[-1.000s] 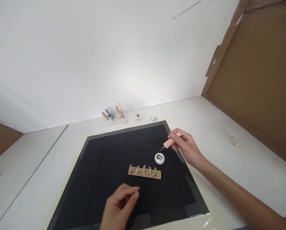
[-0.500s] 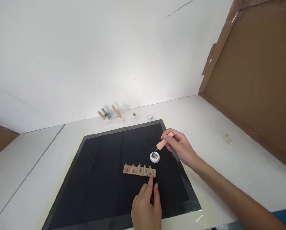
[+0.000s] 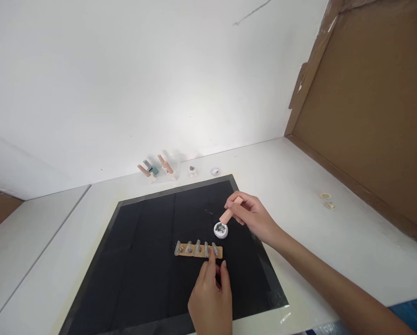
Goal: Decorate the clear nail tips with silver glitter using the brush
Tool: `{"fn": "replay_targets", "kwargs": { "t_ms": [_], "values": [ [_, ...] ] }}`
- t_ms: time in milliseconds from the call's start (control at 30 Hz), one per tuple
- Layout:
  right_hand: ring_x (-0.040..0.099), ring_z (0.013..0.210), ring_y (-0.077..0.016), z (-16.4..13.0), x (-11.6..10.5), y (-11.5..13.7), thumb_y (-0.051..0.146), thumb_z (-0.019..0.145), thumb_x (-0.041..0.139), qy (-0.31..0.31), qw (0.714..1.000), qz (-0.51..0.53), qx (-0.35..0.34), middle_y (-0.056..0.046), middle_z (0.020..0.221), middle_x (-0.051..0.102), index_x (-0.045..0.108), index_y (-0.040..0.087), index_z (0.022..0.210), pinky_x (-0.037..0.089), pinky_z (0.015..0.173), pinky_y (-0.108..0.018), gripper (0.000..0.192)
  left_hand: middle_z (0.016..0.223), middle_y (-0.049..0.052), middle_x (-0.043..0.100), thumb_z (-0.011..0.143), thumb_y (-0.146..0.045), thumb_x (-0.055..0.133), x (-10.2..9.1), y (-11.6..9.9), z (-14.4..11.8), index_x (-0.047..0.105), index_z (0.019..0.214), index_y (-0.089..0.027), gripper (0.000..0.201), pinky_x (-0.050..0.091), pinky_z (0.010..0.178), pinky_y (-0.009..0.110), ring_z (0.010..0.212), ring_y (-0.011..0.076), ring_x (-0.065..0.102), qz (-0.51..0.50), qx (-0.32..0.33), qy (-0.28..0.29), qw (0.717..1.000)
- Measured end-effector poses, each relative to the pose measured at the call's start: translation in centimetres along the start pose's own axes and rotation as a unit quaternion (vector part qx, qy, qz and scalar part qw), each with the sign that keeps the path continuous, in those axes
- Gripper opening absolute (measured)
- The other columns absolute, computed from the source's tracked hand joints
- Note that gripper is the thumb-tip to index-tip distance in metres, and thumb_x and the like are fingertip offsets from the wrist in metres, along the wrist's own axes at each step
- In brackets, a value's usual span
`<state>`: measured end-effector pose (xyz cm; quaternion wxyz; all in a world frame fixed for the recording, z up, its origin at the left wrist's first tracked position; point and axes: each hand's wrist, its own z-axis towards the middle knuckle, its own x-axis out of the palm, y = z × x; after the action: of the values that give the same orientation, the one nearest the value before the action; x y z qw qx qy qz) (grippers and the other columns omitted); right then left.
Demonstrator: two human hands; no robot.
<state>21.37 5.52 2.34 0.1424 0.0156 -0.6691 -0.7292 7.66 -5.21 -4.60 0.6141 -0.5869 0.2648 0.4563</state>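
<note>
Five glossy nail tips (image 3: 197, 247) | tan strip (image 3: 218, 252) | round white jar (image 3: 220, 230)

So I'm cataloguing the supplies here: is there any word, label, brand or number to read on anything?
None can be read.
Small bottles at the wall: any labels too small and blurred.
White jar and pink-handled tool: no print visible.
Strip of nail tips and black mat: unmarked.

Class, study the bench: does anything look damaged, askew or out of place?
Yes. The brown board on the right has a ragged, torn left edge, and a dark crack runs across the white wall above. The mat, nail strip and jar look in order.
</note>
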Motion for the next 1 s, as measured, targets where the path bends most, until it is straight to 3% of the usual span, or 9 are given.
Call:
{"fn": "replay_targets", "kwargs": {
  "t_ms": [233,500,867,1000],
  "values": [
    [0.047,0.047,-0.0099,0.05,0.15,-0.52,0.032,0.085,0.055,0.004,1.000,-0.003,0.009,0.003,0.055,0.059,0.057,0.020,0.071,0.036,0.050,-0.024,0.018,0.079,0.005,0.073,0.087,-0.021,0.051,0.89,0.16,0.06,0.066,0.113,-0.020,0.030,0.032,0.042,0.020,0.057,0.0169,0.064,0.049,0.031,-0.045,0.997],
    [0.049,0.049,-0.0099,-0.07,0.46,-0.71,0.033,0.085,0.056,0.019,1.000,-0.005,0.011,0.004,0.055,0.058,0.057,0.020,0.071,0.037,0.052,-0.024,0.019,0.079,0.005,0.074,0.088,-0.022,0.050,0.45,0.19,0.31,0.069,0.108,-0.019,0.027,0.035,0.043,0.019,0.060,0.0175,0.067,0.090,0.037,-0.013,0.995],
    [0.039,0.048,-0.0091,-0.17,0.60,-0.30,0.035,0.081,0.059,-0.009,0.999,-0.023,0.035,0.002,0.057,0.055,0.056,0.019,0.068,0.030,0.045,-0.022,0.021,0.066,0.001,0.069,0.086,-0.017,0.052,0.12,0.25,0.32,0.073,0.095,-0.020,0.023,0.037,0.045,0.019,0.055,0.0150,0.065,0.032,0.037,-0.007,0.999],
    [0.036,0.047,-0.0093,-0.15,0.49,-0.63,0.041,0.079,0.061,-0.019,0.998,-0.035,0.039,0.004,0.053,0.045,0.057,0.018,0.070,0.028,0.043,-0.023,0.025,0.062,0.002,0.066,0.086,-0.017,0.049,0.13,0.29,0.22,0.072,0.095,-0.018,0.025,0.042,0.047,0.020,0.054,0.0151,0.064,-0.014,0.074,-0.031,0.997]
  ]
}}
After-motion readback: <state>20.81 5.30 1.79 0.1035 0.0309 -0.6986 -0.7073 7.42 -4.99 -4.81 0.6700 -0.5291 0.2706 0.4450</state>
